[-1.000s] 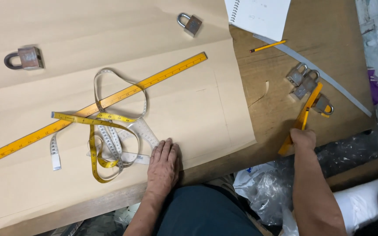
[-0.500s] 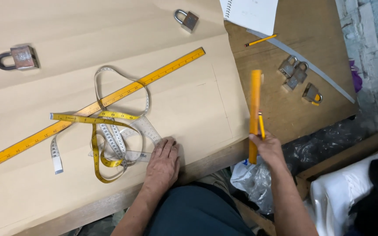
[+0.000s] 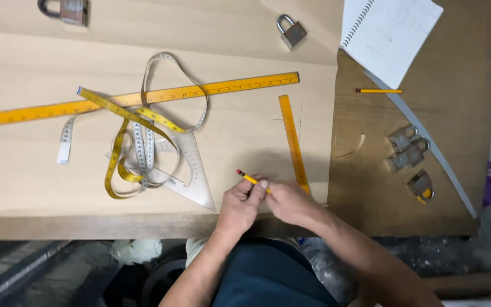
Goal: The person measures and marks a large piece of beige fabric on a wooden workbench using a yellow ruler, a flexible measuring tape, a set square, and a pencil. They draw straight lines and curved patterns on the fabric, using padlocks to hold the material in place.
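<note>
We see both hands meeting at the lower middle of the frame, just above the near edge of the table (image 3: 86, 224). The left hand (image 3: 240, 206) is curled, its fingers closed around a yellow pencil (image 3: 251, 179) whose red end points toward the upper left. The right hand (image 3: 291, 203) is pressed against the left one, its fingers bent over the other end of the pencil and touching it; we cannot tell how firmly it grips.

Just right of the hands, a short orange ruler (image 3: 292, 142) lies flat on the tan paper sheet (image 3: 29, 182), running from the centre down to the right hand, which appears to touch or cover its lower end.

To the left of the hands lies a clear set square (image 3: 191, 170), with a yellow and white measuring tape (image 3: 134, 142) looped over it. A long yellow ruler (image 3: 143, 98) crosses the upper left. A padlock (image 3: 292, 31) sits at top centre.
</note>
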